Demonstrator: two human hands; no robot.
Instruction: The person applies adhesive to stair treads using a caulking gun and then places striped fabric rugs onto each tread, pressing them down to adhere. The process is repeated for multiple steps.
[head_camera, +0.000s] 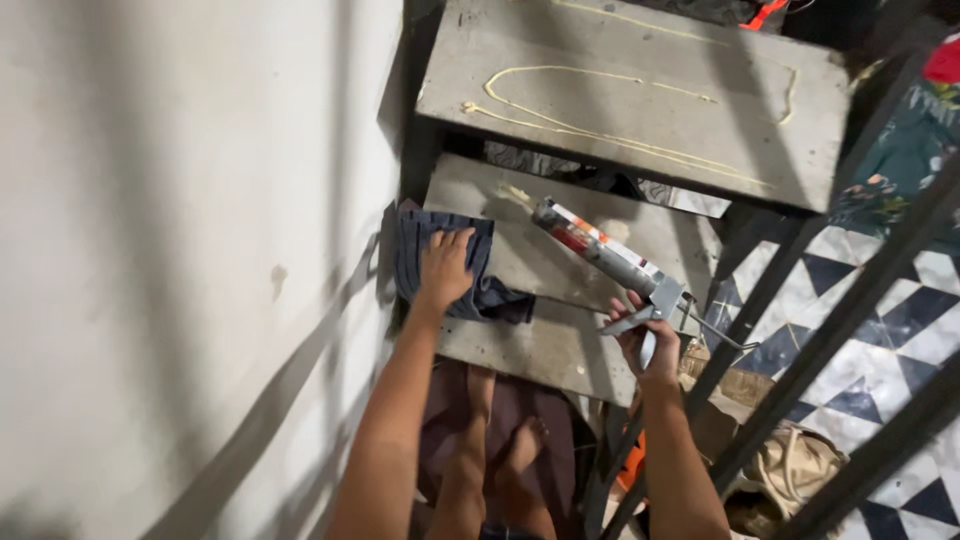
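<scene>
My left hand presses flat on a dark grey-blue cloth lying on the left end of a concrete stair tread, close to the white wall. My right hand grips the trigger handle of a caulking gun. Its tube points up and left, with the nozzle over the same tread. On the tread above, thin yellowish lines of adhesive run in long loops.
A white wall fills the left side. Dark metal railing bars slant across the right. Below them lies a black-and-white patterned tile floor. A lower tread and my bare feet are beneath.
</scene>
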